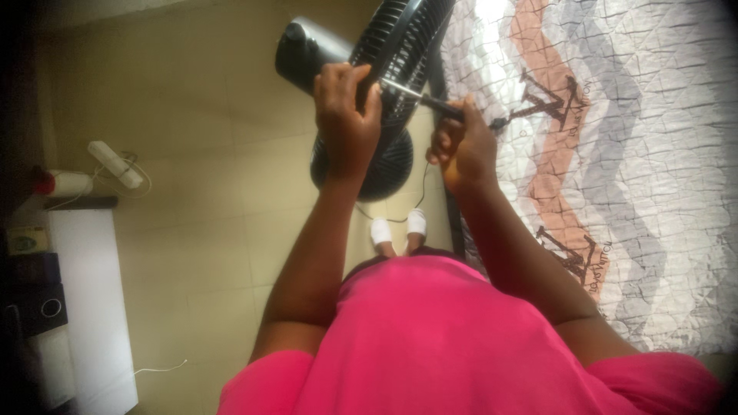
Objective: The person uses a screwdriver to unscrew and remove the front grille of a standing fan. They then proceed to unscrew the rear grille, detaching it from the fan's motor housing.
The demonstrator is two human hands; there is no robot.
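My left hand (346, 123) is clamped on the rim of the black fan (388, 69), fingers curled over the grille edge, thumb side up. My right hand (461, 150) is closed in a fist around the dark handle of a screwdriver (430, 101); its metal shaft runs left to the fan's grille beside my left fingertips. The fan stands on the tiled floor (200, 154), its round base (388, 165) just below my left wrist. Tight on the right: a quilted bed (630, 154) edge sits right beside the fan. Open floor lies left, up to a white power strip (115, 164).
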